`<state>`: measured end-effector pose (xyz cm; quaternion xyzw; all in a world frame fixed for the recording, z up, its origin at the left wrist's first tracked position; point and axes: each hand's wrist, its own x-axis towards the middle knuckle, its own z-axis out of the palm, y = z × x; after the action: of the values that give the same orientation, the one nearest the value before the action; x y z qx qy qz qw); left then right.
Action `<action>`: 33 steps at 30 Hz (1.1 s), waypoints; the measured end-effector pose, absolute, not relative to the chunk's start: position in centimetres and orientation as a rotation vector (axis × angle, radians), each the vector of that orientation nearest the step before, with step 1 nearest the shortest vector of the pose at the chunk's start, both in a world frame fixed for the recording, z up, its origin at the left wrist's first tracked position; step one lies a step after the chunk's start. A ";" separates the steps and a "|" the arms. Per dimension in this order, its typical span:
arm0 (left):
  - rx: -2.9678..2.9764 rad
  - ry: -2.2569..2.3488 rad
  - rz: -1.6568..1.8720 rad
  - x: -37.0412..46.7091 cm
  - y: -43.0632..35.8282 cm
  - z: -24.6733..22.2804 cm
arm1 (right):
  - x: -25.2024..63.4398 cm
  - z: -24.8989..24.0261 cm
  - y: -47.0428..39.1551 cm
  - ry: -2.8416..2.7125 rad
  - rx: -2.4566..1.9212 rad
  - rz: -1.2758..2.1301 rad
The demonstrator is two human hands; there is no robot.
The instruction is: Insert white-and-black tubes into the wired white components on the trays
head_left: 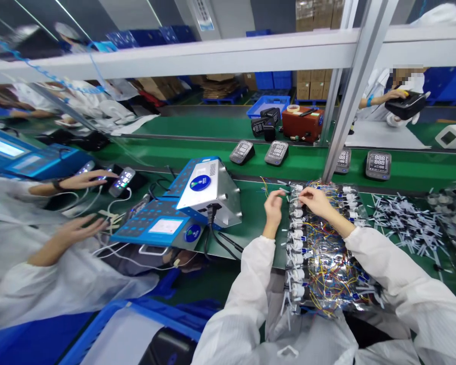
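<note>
A clear plastic tray (329, 253) lies in front of me, filled with thin coloured wires and small circuit pieces. Along its left edge runs a row of small white cylindrical parts (297, 259) with pale strips sticking out. My left hand (273, 209) is beside the tray's far left corner, its fingers curled together near a thin strip; what they grip is too small to name. Over that same corner, my right hand (316, 203) has thumb and forefinger pinched close to a white cylinder. Whatever sits between those fingertips is hidden.
Right of the tray is a heap of short white-and-black strips (408, 223). A blue-and-white tester box (213, 195) stands to the left. Beyond a metal post (353, 96) and along the green belt (197, 147) are several display monitors (276, 153). A co-worker's hands (74, 233) are at far left.
</note>
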<state>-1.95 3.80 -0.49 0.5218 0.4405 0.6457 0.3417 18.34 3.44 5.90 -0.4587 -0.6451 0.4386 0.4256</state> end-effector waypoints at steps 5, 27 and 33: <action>1.256 1.227 1.638 -2.7 6.0 -0.5 | 19.6 7.2 2.2 -2.229 -1.204 0.573; 1.210 0.638 1.850 2.1 5.1 21.0 | 22.3 10.1 7.4 -2.212 -1.340 0.349; 1.005 0.576 2.046 0.5 6.3 21.4 | 23.4 9.2 8.3 -2.129 -1.432 0.300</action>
<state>0.47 6.31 21.37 0.3944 0.2263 0.8032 0.3849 23.37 8.28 9.18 -0.5328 -0.7923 0.1117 0.2756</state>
